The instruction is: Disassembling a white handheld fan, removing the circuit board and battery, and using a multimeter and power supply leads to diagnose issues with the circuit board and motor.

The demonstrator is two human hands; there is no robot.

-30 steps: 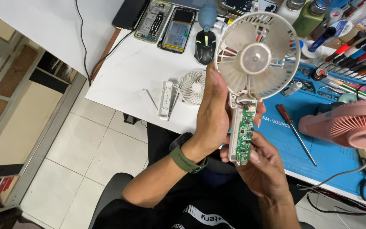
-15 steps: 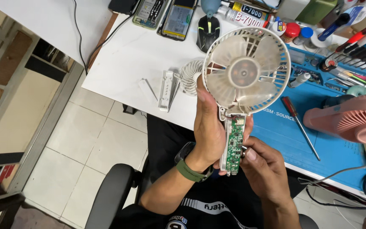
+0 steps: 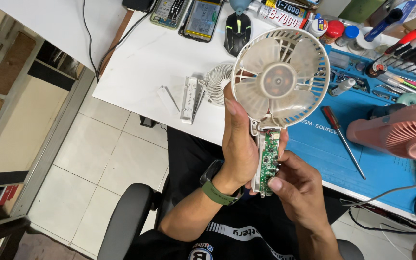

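I have my left hand point(image 3: 239, 144) wrapped round the neck of the small white handheld fan point(image 3: 280, 79), fingers shut on it from the left side, thumb edge running up beside the round grille. The fan stands upright above my lap, in front of the table point(image 3: 145, 62) edge, not resting on anything. Its handle cover is off, so the green circuit board point(image 3: 268, 161) shows down the handle. My right hand point(image 3: 299, 190) cups the lower handle from the right, fingers narrow and closed on it, thumb tip pressing at the bottom end of the board. A green watch strap point(image 3: 217, 190) sits on my left wrist.

Behind the fan, partly hidden by my left hand and the grille, lies a loose white grille piece point(image 3: 216, 82), and just left of that a white handle shell point(image 3: 188, 98) lying flat. Further back on the table are a black mouse point(image 3: 237, 32) and two phones point(image 3: 203, 18) side by side. To the right is a blue work mat point(image 3: 362, 159) with a red-handled screwdriver point(image 3: 342, 139) lying on it, well apart from my hands. A pink fan point(image 3: 400, 132) sits at the right edge of view, with a row of pens and tools point(image 3: 410, 43) behind it. The chair armrest point(image 3: 126, 221) shows below left, over tiled floor point(image 3: 107, 159)
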